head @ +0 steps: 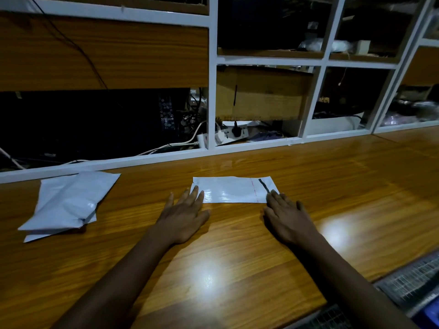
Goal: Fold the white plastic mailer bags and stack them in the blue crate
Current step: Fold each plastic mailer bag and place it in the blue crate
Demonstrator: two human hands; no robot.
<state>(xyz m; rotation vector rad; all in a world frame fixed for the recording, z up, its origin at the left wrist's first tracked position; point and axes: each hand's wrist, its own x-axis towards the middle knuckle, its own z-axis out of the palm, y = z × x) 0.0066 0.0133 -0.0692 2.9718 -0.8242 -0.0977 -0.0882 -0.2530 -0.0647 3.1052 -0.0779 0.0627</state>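
Folded white mailer bag (228, 188) flat on the wooden counter (237, 257), red dotted line and black strip near its right end, left hand (183, 217) spread flat, fingertips on its near left corner, right hand (288, 217) flat on the near right corner, pile of mailer bags (69, 200) well apart at the left, sticker (167, 112) on a dark device behind, too small to read.

Both hands (184, 213) (288, 219) (flat) press 1 folded mailer (231, 189).

We see one glossy white plastic mailer bag (234, 189) lying flat, seemingly folded in half, on the wooden counter (237, 245); a loose pile of white mailer bags (69, 203) sits well left.
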